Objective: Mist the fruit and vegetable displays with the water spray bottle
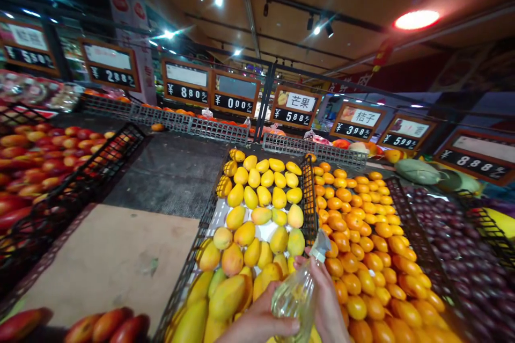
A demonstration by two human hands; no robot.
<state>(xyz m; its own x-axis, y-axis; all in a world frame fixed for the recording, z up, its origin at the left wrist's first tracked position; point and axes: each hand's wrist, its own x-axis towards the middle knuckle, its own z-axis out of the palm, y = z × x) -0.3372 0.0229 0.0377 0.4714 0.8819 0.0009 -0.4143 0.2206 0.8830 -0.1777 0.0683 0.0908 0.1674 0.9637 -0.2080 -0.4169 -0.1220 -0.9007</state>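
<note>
A clear spray bottle (298,292) is held low over the fruit, clasped by the left hand (259,319) and the right hand (326,303). Its long axis is tilted up and rightward, the nozzle (321,245) being angled between the mangoes (245,209) and the oranges (362,257).

Bright scene, lit from overhead: ceiling spotlights (218,1) flare into streaks, and a red lamp (417,19) at far right burns out to white at its centre. Hard glare on the bottle (298,300), near; soft highlights on the mangoes (244,233). Shadows faint, deepest at left under the crate (80,182). Strong wide-angle bend: far price boards (475,163) tilt toward the edges. Near corners slightly soft.
</note>
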